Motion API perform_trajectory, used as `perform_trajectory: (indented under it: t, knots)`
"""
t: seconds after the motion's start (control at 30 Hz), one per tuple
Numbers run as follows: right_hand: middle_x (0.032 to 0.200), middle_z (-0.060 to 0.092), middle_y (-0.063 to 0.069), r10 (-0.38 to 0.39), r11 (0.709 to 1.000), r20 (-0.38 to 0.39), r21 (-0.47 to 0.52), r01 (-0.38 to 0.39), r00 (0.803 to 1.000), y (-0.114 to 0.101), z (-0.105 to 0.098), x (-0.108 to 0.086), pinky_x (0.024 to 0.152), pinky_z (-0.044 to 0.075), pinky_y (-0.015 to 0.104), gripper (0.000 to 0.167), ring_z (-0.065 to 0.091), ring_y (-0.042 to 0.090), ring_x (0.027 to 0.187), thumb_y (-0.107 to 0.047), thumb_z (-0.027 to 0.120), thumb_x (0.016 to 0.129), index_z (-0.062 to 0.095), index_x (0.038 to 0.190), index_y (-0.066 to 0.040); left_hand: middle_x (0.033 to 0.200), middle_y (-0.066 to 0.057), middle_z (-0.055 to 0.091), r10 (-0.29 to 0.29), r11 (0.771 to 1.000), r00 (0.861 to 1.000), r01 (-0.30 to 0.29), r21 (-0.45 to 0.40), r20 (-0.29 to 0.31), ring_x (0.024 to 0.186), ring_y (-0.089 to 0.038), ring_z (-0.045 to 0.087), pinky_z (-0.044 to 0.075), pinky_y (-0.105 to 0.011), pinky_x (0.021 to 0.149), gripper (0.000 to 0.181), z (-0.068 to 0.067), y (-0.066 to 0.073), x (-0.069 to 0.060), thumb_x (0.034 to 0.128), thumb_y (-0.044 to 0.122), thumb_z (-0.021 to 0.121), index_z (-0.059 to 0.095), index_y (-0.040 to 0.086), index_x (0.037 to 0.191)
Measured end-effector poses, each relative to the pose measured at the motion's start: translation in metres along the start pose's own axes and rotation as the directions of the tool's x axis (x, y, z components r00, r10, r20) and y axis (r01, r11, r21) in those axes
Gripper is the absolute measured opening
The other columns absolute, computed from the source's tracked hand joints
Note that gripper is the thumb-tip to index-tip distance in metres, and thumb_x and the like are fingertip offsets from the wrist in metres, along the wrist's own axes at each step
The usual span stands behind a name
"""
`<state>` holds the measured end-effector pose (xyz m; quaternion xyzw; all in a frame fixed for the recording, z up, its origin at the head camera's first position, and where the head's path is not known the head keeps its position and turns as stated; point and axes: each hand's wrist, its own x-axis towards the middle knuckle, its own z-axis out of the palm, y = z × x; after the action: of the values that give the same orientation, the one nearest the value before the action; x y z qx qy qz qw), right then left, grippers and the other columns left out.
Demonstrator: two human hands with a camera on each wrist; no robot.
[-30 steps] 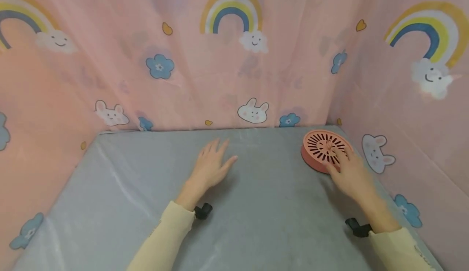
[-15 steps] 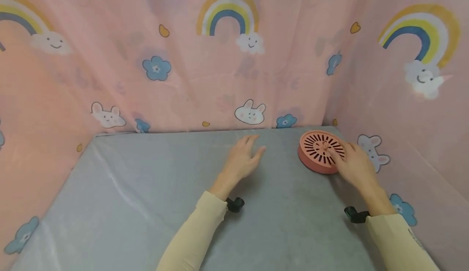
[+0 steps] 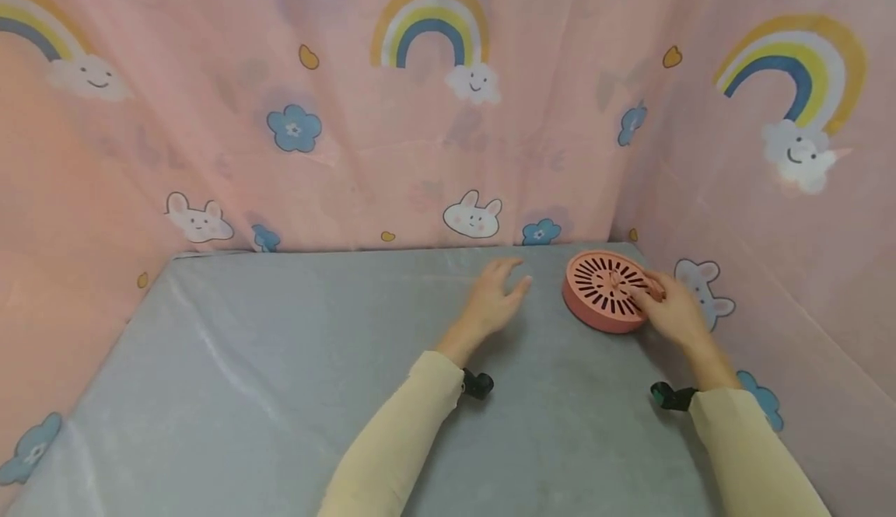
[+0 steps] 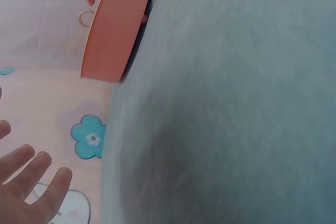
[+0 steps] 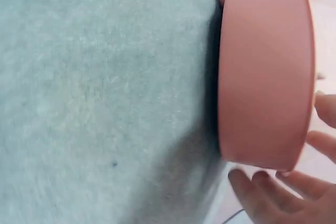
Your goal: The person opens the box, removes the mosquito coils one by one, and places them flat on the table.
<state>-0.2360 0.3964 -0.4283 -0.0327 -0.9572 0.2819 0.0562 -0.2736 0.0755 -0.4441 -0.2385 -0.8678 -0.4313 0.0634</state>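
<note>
A grey surface (image 3: 280,385) is bounded behind and at both sides by pink curtain (image 3: 392,140) bearing rainbows, clouds, rabbits and flowers. The round pink box (image 3: 602,316), its lid (image 3: 595,284) slotted, stands near the far right corner. The right hand (image 3: 675,311) grips the box's right edge, apparently pinching it between thumb and fingers, the latter partly hidden; the left hand (image 3: 493,299) is spread, apart from the box. Both sleeves (image 3: 399,431) are cut off below; the left wrist view crops the left hand.
</note>
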Motion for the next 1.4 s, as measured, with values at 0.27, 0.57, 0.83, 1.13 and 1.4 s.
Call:
perform_trajectory:
  t: [0.27, 0.57, 0.83, 1.13, 1.4]
  knots:
    - [0.158, 0.021, 0.037, 0.113, 0.959, 0.083, 0.252, -0.13, 0.99, 0.022, 0.007, 0.003, 0.109, 0.027, 0.074, 0.076, 0.022, 0.06, 0.142, -0.05, 0.047, 0.105, 0.026, 0.16, -0.003, 0.148, -0.01, 0.051, -0.054, 0.997, 0.997, 0.057, -0.048, 0.061, 0.136, -0.025, 0.049, 0.041, -0.042, 0.113, 0.049, 0.017, 0.007, 0.002, 0.1075, 0.037, 0.05, 0.05, 0.012, 0.15]
    - [0.164, 0.016, 0.03, 0.152, 0.874, 0.129, 0.446, -0.194, 0.98, 0.033, 0.012, 0.006, 0.109, 0.046, 0.041, 0.072, 0.026, 0.044, 0.147, -0.042, 0.054, 0.105, 0.027, 0.159, -0.002, 0.15, -0.008, 0.049, -0.094, 0.993, 0.99, 0.1, -0.055, 0.101, 0.137, -0.022, 0.048, 0.042, -0.041, 0.113, 0.049, 0.031, 0.009, 0.003, 0.1071, 0.038, 0.05, 0.049, 0.015, 0.151]
    - [0.164, 0.018, 0.026, 0.176, 0.754, 0.188, 0.605, -0.255, 0.966, 0.029, 0.013, 0.006, 0.083, 0.053, 0.012, 0.07, 0.046, 0.014, 0.123, -0.032, 0.059, 0.104, 0.028, 0.16, -0.004, 0.145, -0.008, 0.053, -0.136, 0.981, 0.983, 0.152, -0.123, 0.127, 0.12, -0.02, 0.058, 0.052, -0.038, 0.099, 0.051, 0.046, 0.009, 0.005, 0.1058, 0.042, 0.053, 0.051, 0.016, 0.149]
    - [0.161, 0.022, 0.025, 0.146, 0.724, 0.209, 0.644, -0.248, 0.967, 0.021, 0.019, 0.001, 0.083, 0.054, 0.016, 0.067, 0.048, 0.005, 0.113, -0.024, 0.061, 0.104, 0.03, 0.158, -0.001, 0.141, -0.009, 0.056, -0.179, 0.95, 0.977, 0.203, -0.238, 0.12, 0.121, -0.019, 0.06, 0.052, -0.031, 0.099, 0.052, 0.069, 0.015, 0.008, 0.1045, 0.035, 0.059, 0.049, 0.014, 0.151]
    - [0.16, 0.023, 0.023, 0.15, 0.695, 0.199, 0.675, -0.247, 0.968, 0.01, 0.022, -0.004, 0.084, 0.055, 0.017, 0.066, 0.049, 0.007, 0.113, -0.022, 0.063, 0.103, 0.032, 0.157, 0.0, 0.137, -0.007, 0.058, -0.234, 0.904, 0.969, 0.248, -0.348, 0.082, 0.119, -0.018, 0.059, 0.052, -0.028, 0.098, 0.049, 0.075, 0.016, 0.01, 0.1031, 0.023, 0.062, 0.05, 0.011, 0.149]
